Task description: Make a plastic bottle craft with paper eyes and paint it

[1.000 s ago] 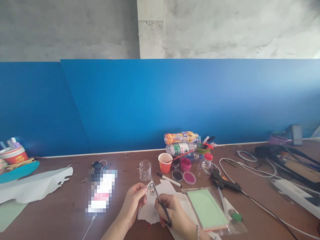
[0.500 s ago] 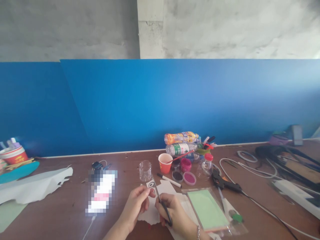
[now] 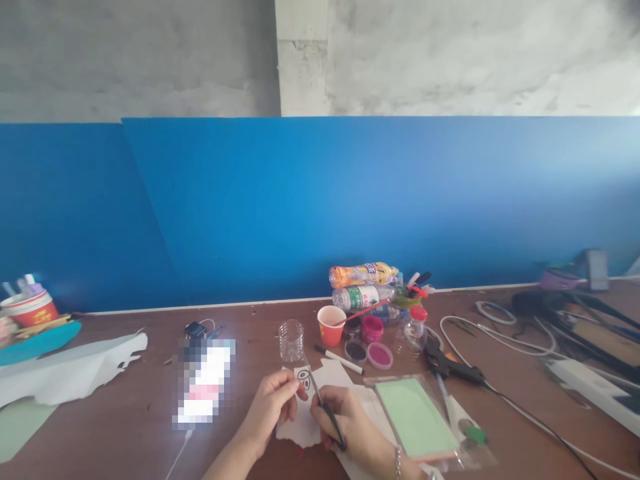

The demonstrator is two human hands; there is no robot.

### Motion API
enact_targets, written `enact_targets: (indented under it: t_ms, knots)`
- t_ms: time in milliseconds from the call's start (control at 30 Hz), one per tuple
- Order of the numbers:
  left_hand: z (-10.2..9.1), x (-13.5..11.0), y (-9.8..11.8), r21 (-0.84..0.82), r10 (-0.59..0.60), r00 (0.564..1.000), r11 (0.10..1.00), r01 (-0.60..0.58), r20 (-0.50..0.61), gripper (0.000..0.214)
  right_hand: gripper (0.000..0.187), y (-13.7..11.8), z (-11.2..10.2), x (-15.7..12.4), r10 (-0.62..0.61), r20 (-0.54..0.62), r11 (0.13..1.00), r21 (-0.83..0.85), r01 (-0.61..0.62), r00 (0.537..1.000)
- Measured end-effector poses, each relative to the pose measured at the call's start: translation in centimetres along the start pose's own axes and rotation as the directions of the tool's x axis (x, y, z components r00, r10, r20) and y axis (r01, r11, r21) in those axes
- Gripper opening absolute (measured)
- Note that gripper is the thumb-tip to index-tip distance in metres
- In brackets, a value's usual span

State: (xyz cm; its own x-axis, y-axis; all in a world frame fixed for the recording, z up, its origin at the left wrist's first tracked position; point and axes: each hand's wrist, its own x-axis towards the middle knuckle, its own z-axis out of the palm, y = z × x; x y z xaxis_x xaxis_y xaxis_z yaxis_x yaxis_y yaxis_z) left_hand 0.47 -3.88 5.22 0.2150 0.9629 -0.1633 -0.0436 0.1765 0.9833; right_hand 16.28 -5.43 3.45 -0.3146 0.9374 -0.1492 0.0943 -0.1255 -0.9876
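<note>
My left hand (image 3: pixel 270 407) pinches a small white paper piece (image 3: pixel 303 378) that has black eye shapes drawn on it. My right hand (image 3: pixel 350 427) grips black-handled scissors (image 3: pixel 323 407), fingers through the loops, with the blades pointing up at the paper piece. Both hands hover over a larger white paper sheet (image 3: pixel 325 383) on the brown table (image 3: pixel 125 413). A short clear plastic bottle section (image 3: pixel 291 340) stands just beyond the hands.
Behind stand an orange paper cup (image 3: pixel 331 325), paint pots (image 3: pixel 379 355), a marker (image 3: pixel 339 359) and lying bottles (image 3: pixel 363 285). A green sheet in a clear sleeve (image 3: pixel 415 417) lies to the right, with a black glue gun (image 3: pixel 447 365) and cables. White paper (image 3: pixel 65 373) lies left.
The paper piece has been turned in my left fingers and sits slightly lower, close against the scissor blades. My hands stay in the same spot.
</note>
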Motion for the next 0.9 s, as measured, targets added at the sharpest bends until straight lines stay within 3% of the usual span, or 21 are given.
enact_targets:
  t_ms: [900]
  knots:
    - [-0.56, 0.29, -0.48, 0.048, 0.049, 0.998, 0.998, -0.046, -0.049, 0.029, 0.011, -0.28, -0.28, -0.16, 0.031, 0.061, 0.999, -0.017, -0.03, 0.998]
